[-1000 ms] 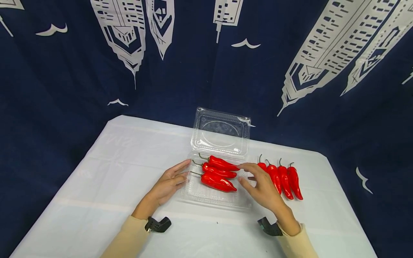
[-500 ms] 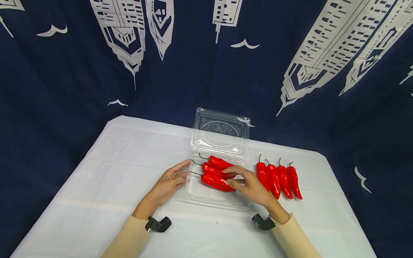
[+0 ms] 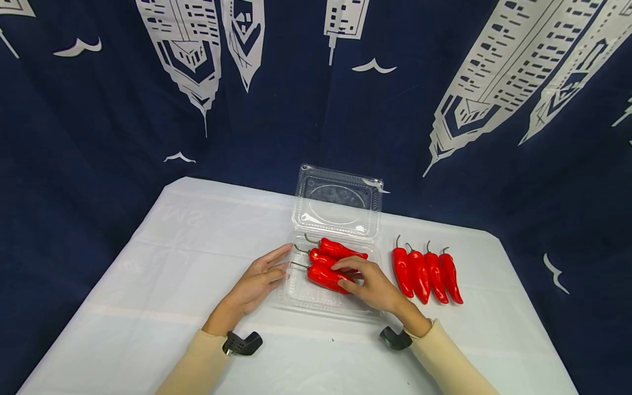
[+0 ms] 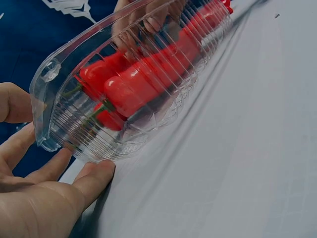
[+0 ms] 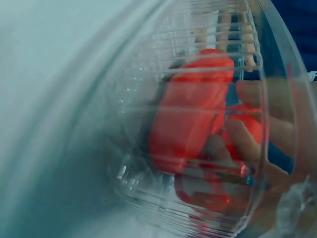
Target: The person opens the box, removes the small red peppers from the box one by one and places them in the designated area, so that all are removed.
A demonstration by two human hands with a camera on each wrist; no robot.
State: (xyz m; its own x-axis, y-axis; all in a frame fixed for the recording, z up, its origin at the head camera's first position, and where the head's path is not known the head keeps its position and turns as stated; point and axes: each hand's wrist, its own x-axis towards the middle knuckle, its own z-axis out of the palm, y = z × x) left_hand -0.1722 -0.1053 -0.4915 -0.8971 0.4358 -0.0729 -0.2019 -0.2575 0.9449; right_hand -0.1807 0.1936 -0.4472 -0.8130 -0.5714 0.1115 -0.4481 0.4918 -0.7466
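Note:
A clear plastic clamshell box (image 3: 321,303) stands on the white table with its lid (image 3: 338,204) raised at the back. Three red chili peppers lie across it: a far one (image 3: 333,248), a middle one (image 3: 318,258) and a front one (image 3: 323,277). My left hand (image 3: 254,288) rests against the box's left end, its fingers (image 4: 47,166) fairly straight along the wall. Inside the box, my right hand (image 3: 372,285) has thumb and forefinger bent about the front pepper, covering its tip and part of the middle pepper. The right wrist view shows peppers (image 5: 193,114) through the wall, blurred.
Several more red chili peppers (image 3: 419,277) lie side by side on the table (image 3: 494,340), right of the box, stems pointing away. A dark blue cloth (image 3: 276,131) with white building prints hangs behind the table. Black wrist cameras (image 3: 242,344) sit on both wrists.
My right hand has moved left from the pepper tips at the box's right side onto the middle and front peppers. The left hand and the box have stayed in place.

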